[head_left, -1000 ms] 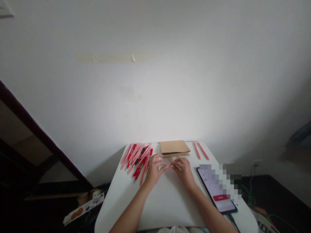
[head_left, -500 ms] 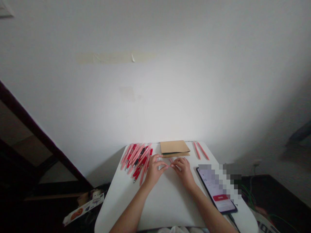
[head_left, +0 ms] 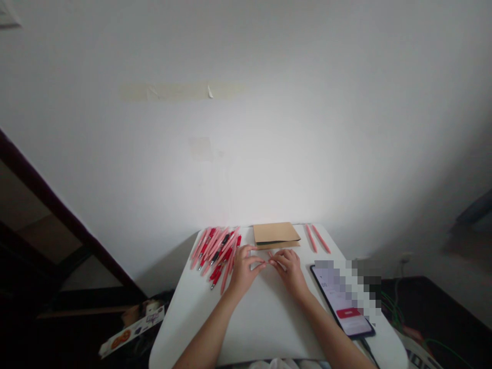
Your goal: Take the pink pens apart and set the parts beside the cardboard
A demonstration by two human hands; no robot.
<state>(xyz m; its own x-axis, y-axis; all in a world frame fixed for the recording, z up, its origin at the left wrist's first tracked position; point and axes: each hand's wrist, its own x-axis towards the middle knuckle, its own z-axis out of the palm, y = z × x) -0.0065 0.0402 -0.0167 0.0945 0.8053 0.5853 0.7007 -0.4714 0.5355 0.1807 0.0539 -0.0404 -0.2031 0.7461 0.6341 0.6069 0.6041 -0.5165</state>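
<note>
Head view, lower centre: pinching a pink piece in the right hand, left hand fingertips nearly together on nothing discernible, seemingly early on, with just two pens apart rightward, against a large heap leftward.

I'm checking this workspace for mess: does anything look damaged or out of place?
Yes: on the wall, a pale flap sticks out from a yellowish strip, as if peeling. The pens heaped on the left of the table lie crossed and jumbled, unlike the two pink pens side by side at right.
</note>
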